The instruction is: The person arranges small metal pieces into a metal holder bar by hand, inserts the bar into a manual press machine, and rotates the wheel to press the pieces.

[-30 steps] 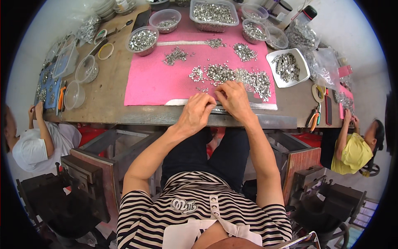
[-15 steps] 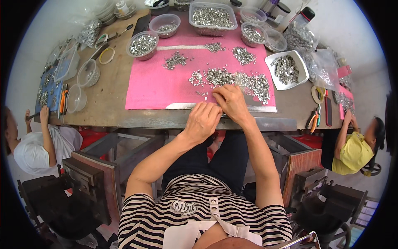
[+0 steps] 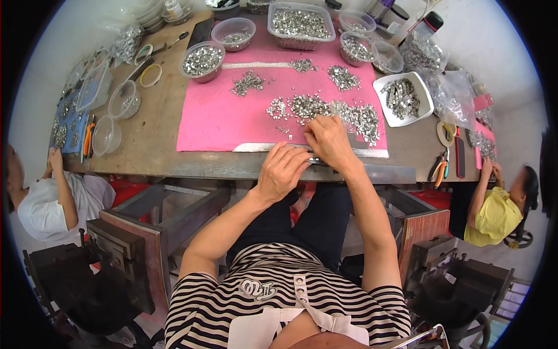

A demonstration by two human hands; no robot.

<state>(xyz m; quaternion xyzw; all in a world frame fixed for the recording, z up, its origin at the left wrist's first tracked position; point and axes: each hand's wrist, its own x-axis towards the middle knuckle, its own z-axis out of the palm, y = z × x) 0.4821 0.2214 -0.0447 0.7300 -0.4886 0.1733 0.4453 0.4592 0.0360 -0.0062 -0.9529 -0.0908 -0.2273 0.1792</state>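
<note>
My left hand point(image 3: 281, 168) is closed at the front edge of a pink mat point(image 3: 215, 116), its thumb and fingertips around one end of a slim metallic piece point(image 3: 314, 159). Right beside it, my right hand point(image 3: 330, 144) bends over the same spot with curled fingers pressed together; what they pinch is hidden. Just beyond my fingers lies a spread of small shiny metal parts point(image 3: 308, 107), with a whiter heap of parts point(image 3: 365, 120) to its right. A few loose bits point(image 3: 282, 130) lie near my left fingertips.
Tubs of metal parts stand at the back, among them a large rectangular tub point(image 3: 300, 43). A white square dish point(image 3: 406, 120) sits right of the mat. Pliers point(image 3: 442, 168) and tape point(image 3: 446, 132) lie far right. Co-workers sit at both sides, one in a yellow top point(image 3: 494, 215).
My hands have drawn slightly apart, uncovering the metallic piece between them. The left fingers have loosened a little. At left, a co-worker's hands have come together.
</note>
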